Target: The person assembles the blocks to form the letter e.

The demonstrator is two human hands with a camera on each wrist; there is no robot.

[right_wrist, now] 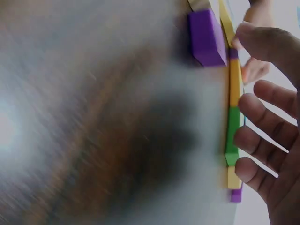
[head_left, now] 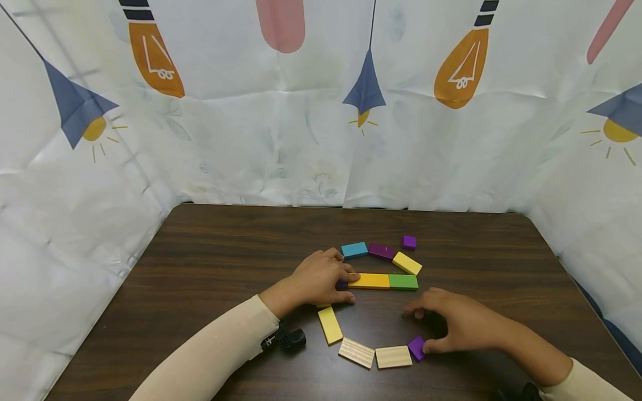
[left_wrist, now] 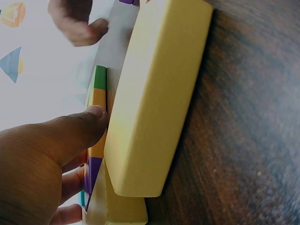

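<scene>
My left hand point(head_left: 321, 275) lies over the left side of a curved arrangement of coloured wooden blocks, a fingertip on the orange block point(head_left: 373, 281). Beside that fingertip a dark purple block point(head_left: 341, 285) shows only in part. A green block point(head_left: 403, 282) extends the straight row to the right. Below the left hand, a yellow block point(head_left: 330, 326) leans into the lower curve; in the left wrist view the thumb stretches past this yellow block point(left_wrist: 157, 98). My right hand point(head_left: 461, 320) hovers with loosely bent, parted fingers, its thumb at the small purple block point(head_left: 416, 348).
Along the top curve lie a blue block point(head_left: 354, 250), a plum block point(head_left: 381, 250) and a yellow one. A purple cube point(head_left: 409, 242) sits apart behind them. Two pale wooden blocks point(head_left: 393, 357) form the bottom. A printed curtain point(head_left: 281, 145) hangs behind the dark table point(head_left: 200, 267).
</scene>
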